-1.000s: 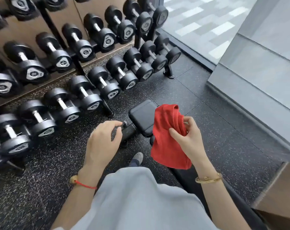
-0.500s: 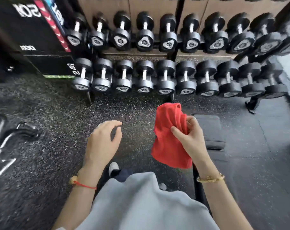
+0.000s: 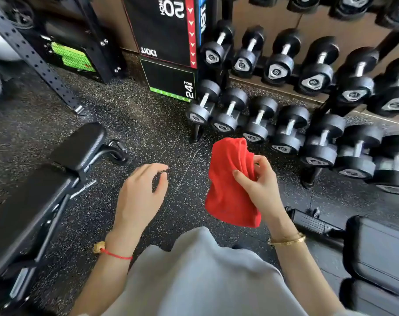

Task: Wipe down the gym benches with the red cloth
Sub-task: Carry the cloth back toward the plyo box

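My right hand (image 3: 262, 188) grips the bunched red cloth (image 3: 228, 185) in mid-air, above the floor, and the cloth hangs down from my fingers. To its left my left hand (image 3: 141, 195) hovers with loosely curled fingers and holds nothing. A black padded gym bench (image 3: 34, 192) lies at the left, its small seat pad (image 3: 79, 147) pointing toward the rack. Another black bench pad (image 3: 381, 249) shows at the lower right. The cloth touches neither bench.
A two-tier rack of black dumbbells (image 3: 285, 124) fills the upper right. A black plyo box (image 3: 168, 46) marked 20 and 24 stands at the top centre, beside a perforated steel upright (image 3: 34, 58). Speckled rubber floor (image 3: 134, 124) lies between the benches.
The view has swung left: the first bench slid off to the lower right and a second bench came in at the left. My hands keep their pose, the right still holding the cloth.
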{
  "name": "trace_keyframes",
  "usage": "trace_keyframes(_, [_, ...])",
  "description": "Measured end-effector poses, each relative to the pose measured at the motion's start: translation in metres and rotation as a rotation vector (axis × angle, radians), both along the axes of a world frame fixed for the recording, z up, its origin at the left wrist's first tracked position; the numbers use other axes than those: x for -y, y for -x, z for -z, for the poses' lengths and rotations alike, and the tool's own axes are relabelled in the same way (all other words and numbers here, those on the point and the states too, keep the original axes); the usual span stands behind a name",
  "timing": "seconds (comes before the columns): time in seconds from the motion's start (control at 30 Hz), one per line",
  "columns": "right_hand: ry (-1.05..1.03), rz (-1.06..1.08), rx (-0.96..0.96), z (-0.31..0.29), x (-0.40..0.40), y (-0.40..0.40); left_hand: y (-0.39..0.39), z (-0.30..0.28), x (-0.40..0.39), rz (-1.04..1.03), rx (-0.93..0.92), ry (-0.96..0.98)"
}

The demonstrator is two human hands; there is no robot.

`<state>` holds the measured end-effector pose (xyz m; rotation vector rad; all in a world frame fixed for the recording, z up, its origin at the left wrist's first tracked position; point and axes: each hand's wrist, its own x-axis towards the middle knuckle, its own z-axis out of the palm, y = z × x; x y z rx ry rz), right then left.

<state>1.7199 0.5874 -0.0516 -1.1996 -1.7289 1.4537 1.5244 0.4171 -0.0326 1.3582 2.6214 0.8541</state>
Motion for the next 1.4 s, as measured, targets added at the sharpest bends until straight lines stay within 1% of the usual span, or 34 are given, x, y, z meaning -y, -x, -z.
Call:
trace_keyframes(0.2, [0.052, -0.075, 0.014, 0.004, -0.011, 0.098, 0.084, 0.008, 0.002, -0.086, 0.036, 0.001])
trace_keyframes(0.43, [0.050, -0.128, 0.047, 0.014, -0.060, 0.206, 0.172, 0.020, -0.035, -0.162, 0.080, -0.031])
trace_keyframes(0.6, [0.035, -0.152, 0.039, 0.017, -0.120, 0.303, 0.258, 0.022, -0.087, -0.218, 0.068, -0.029])
trace_keyframes(0.87, [0.009, -0.251, -0.009, 0.000, -0.235, 0.467, 0.402, -0.001, -0.187, -0.289, 0.057, -0.069])
trace_keyframes(1.07, [-0.011, -0.309, 0.035, -0.008, -0.293, 0.583, 0.498, -0.010, -0.241, -0.347, 0.095, -0.071])
trace_keyframes(1.23, [0.021, -0.291, 0.053, 0.005, -0.323, 0.664, 0.587, 0.003, -0.278, -0.318, 0.101, -0.073])
trace_keyframes(1.4, [0.026, -0.218, 0.049, 0.013, -0.354, 0.756, 0.696, 0.012, -0.320, -0.254, 0.085, -0.062])
